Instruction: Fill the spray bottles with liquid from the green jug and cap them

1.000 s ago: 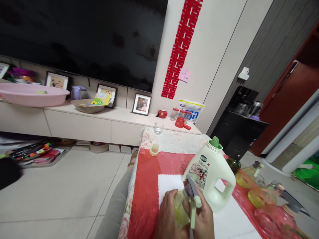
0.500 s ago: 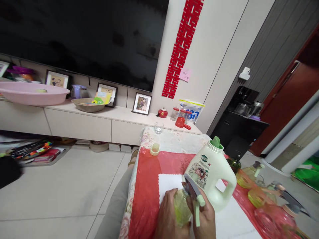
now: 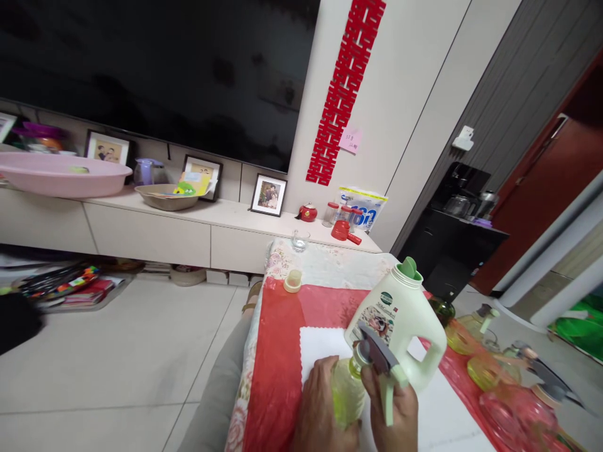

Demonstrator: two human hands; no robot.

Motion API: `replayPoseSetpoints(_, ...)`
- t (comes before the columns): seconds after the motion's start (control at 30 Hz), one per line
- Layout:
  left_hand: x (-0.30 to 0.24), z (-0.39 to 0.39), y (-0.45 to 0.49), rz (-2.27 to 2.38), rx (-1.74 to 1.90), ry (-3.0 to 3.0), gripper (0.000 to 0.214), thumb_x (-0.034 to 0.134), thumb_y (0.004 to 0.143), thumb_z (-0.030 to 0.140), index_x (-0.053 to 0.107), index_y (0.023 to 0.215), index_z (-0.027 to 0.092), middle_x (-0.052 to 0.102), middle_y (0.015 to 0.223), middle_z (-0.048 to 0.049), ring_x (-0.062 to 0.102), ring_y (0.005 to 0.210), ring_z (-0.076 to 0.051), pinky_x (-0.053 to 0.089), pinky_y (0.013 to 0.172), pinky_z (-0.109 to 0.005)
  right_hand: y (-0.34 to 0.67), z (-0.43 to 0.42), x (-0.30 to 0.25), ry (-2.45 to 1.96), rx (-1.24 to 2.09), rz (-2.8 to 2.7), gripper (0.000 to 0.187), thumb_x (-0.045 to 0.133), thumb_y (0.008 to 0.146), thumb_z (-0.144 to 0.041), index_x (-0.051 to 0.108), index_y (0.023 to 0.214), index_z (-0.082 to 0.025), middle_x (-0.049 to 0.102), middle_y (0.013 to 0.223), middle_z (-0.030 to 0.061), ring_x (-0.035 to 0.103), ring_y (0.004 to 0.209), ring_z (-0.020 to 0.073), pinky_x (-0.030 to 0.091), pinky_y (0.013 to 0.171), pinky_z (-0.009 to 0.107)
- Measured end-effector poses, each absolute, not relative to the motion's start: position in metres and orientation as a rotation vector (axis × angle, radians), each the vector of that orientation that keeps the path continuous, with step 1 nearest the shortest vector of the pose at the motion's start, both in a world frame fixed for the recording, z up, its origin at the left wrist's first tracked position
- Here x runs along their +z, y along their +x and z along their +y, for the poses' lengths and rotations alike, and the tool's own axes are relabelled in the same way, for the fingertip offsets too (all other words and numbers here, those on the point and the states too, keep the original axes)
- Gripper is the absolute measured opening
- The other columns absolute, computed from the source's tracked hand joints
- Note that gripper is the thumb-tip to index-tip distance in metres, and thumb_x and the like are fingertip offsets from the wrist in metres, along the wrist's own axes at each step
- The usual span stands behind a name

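My left hand (image 3: pixel 323 402) wraps around a clear spray bottle (image 3: pixel 347 392) with yellow-green liquid in it, low over the white sheet. My right hand (image 3: pixel 396 411) grips the grey and pale-green trigger sprayer (image 3: pixel 381 358) at the bottle's top. The sprayer leans to the right over the bottle's mouth; whether its collar still sits on the neck I cannot tell. Just behind my hands stands a pale-green detergent jug (image 3: pixel 400 326), its mouth uncapped with a green spout showing. A translucent yellowish cap (image 3: pixel 293 281) rests on the red cloth (image 3: pixel 277 351).
More spray bottles with yellow liquid (image 3: pixel 483 373) and a pink one (image 3: pixel 518 411) stand at the right. A glass cup (image 3: pixel 300 240) is at the table's far edge. Beyond lies a low cabinet (image 3: pixel 151 232) with a pink basin (image 3: pixel 61 176) and a red scoop (image 3: pixel 343 231).
My right hand and the trigger sprayer have shifted right and tipped further over, showing more of the bottle's neck. The left hand holds the bottle nearly where it was.
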State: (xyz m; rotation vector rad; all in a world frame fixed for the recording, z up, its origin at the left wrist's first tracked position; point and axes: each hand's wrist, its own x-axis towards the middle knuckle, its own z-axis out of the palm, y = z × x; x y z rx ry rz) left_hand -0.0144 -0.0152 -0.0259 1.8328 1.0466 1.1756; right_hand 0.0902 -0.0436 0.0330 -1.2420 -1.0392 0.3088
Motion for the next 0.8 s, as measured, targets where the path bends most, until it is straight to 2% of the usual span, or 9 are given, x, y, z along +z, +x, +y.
replayPoseSetpoints(0.1, -0.023, -0.015, -0.017, 1.004, 1.17, 1.824, 0.08, 0.061, 0.052, 0.008, 0.046, 0.13, 0.02, 0.063, 0.121, -0.014, 0.061, 0.116, -0.034, 0.051, 0.104, -0.048, 0.089, -0.047, 0.053, -1.234, 0.258, -0.966, 0.038, 0.081, 0.075, -0.04, 0.076, 0.102, -0.014, 0.071, 0.09, 0.0125, 0.069, 0.083, 0.0283, 0.059, 0.084, 0.043)
replayPoseSetpoints(0.17, -0.018, -0.016, -0.02, 1.001, 1.158, 1.822, 0.076, 0.063, 0.055, 0.01, 0.046, 0.129, 0.019, 0.062, 0.119, -0.0141, 0.061, 0.115, -0.034, 0.051, 0.103, -0.049, 0.086, -0.049, 0.076, -1.198, 0.218, -0.91, 0.04, 0.081, 0.076, -0.04, 0.074, 0.108, -0.017, 0.07, 0.1, 0.012, 0.068, 0.089, 0.0264, 0.058, 0.088, 0.043)
replayPoseSetpoints(0.23, -0.014, -0.016, -0.022, 1.016, 1.143, 1.81, 0.073, 0.064, 0.057, 0.013, 0.047, 0.128, 0.018, 0.062, 0.119, -0.0139, 0.061, 0.115, -0.034, 0.051, 0.103, -0.05, 0.084, -0.052, 0.105, -1.108, 0.192, -0.865, 0.047, 0.074, 0.083, -0.045, 0.066, 0.124, -0.024, 0.066, 0.117, 0.0094, 0.066, 0.096, 0.0232, 0.056, 0.092, 0.043)
replayPoseSetpoints(0.33, -0.011, -0.015, -0.024, 1.029, 1.117, 1.797, 0.073, 0.066, 0.058, 0.014, 0.046, 0.129, 0.018, 0.06, 0.121, -0.0132, 0.06, 0.116, -0.033, 0.051, 0.103, -0.052, 0.086, -0.054, 0.145, -0.866, 0.205, -0.834, 0.032, 0.08, 0.077, -0.037, 0.068, 0.104, -0.024, 0.062, 0.115, 0.0058, 0.064, 0.088, 0.018, 0.056, 0.086, 0.042)
replayPoseSetpoints(0.43, -0.013, -0.013, -0.025, 1.036, 1.164, 1.791, 0.074, 0.069, 0.059, 0.012, 0.044, 0.129, 0.019, 0.06, 0.121, -0.0117, 0.059, 0.117, -0.031, 0.049, 0.104, -0.052, 0.096, -0.059, 0.164, -0.844, 0.104, -0.875, 0.026, 0.079, 0.077, -0.03, 0.068, 0.1, -0.021, 0.06, 0.112, 0.0062, 0.062, 0.082, 0.0159, 0.056, 0.076, 0.036)
replayPoseSetpoints(0.53, -0.015, -0.009, -0.024, 1.072, 1.218, 1.767, 0.075, 0.072, 0.06, 0.011, 0.043, 0.128, 0.019, 0.059, 0.121, -0.0114, 0.059, 0.117, -0.031, 0.049, 0.103, -0.052, 0.114, -0.066, 0.149, -0.998, 0.116, -0.925, 0.033, 0.078, 0.079, -0.029, 0.067, 0.108, -0.02, 0.062, 0.114, 0.0082, 0.063, 0.09, 0.0183, 0.055, 0.08, 0.038)
replayPoseSetpoints(0.63, -0.014, -0.005, -0.025, 1.152, 1.255, 1.712, 0.075, 0.073, 0.061, 0.011, 0.042, 0.129, 0.02, 0.058, 0.124, -0.0114, 0.058, 0.119, -0.032, 0.049, 0.103, -0.053, 0.134, -0.071, 0.108, -1.37, 0.228, -1.112, 0.042, 0.071, 0.085, -0.043, 0.064, 0.12, -0.022, 0.065, 0.114, 0.0083, 0.064, 0.098, 0.0198, 0.055, 0.085, 0.037)
replayPoseSetpoints(0.8, -0.012, 0.0, -0.026, 1.223, 1.342, 1.621, 0.075, 0.074, 0.063, 0.011, 0.041, 0.129, 0.019, 0.058, 0.125, -0.0121, 0.058, 0.119, -0.032, 0.049, 0.103, -0.053, 0.148, -0.068, 0.047, -1.701, 0.266, -1.256, 0.039, 0.067, 0.084, -0.044, 0.069, 0.113, -0.018, 0.065, 0.103, 0.0083, 0.061, 0.086, 0.0185, 0.051, 0.076, 0.032)
